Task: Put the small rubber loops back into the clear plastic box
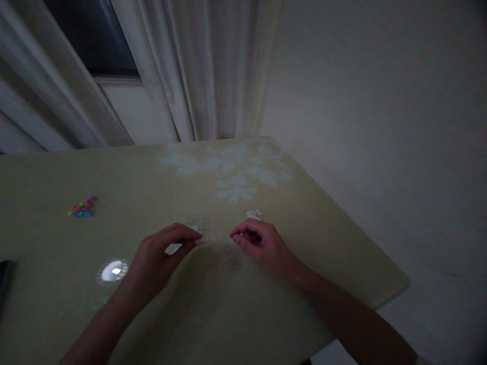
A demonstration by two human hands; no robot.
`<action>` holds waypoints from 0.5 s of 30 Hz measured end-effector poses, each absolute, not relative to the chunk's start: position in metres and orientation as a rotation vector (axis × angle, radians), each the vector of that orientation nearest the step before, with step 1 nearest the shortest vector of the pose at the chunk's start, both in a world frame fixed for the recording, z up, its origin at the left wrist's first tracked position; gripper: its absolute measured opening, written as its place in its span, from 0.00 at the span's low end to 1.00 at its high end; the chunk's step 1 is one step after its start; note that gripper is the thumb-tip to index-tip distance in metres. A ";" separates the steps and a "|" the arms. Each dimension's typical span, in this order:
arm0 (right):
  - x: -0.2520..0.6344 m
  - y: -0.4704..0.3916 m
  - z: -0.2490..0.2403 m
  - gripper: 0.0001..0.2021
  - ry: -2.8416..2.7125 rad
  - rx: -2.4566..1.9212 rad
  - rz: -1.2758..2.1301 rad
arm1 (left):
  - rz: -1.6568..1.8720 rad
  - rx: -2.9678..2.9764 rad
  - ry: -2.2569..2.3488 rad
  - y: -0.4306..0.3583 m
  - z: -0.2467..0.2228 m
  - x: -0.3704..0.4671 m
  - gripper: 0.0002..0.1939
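My left hand (162,253) is closed in a pinch, thumb against fingers. A tiny pale thing shows at its fingertips, too small to name. Just behind those fingertips lies a clear, flat plastic item (198,223) with a bit of yellow at its left, partly covered by the hand. Across a small gap, my right hand (262,246) also pinches, and what its fingertips hold, if anything, cannot be made out. Small white pieces (254,215) lie just beyond its knuckles. Faint ring-like bits (235,263) sit on the tabletop between and below the hands.
A pile of small, brightly coloured pieces (82,208) lies at the left on the pale patterned table (236,172). Light glares off a round spot (114,271) beside my left forearm. A dark object (5,279) is at the left edge. Curtains and a wall border the table.
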State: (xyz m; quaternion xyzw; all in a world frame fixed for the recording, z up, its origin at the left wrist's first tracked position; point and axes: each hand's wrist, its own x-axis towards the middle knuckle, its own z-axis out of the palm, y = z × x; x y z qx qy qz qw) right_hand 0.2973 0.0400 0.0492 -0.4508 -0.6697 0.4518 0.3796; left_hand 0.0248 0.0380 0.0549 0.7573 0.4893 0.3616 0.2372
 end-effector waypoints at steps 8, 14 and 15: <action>0.307 0.055 0.043 0.07 -2.001 -1.227 0.886 | 0.306 2.493 1.448 0.079 0.061 0.022 0.16; 0.311 0.055 0.046 0.03 -2.447 -1.276 0.742 | 0.206 2.550 1.486 0.077 0.061 0.030 0.14; 0.311 0.054 0.045 0.03 -2.480 -1.228 0.768 | 0.210 2.545 1.493 0.075 0.062 0.029 0.15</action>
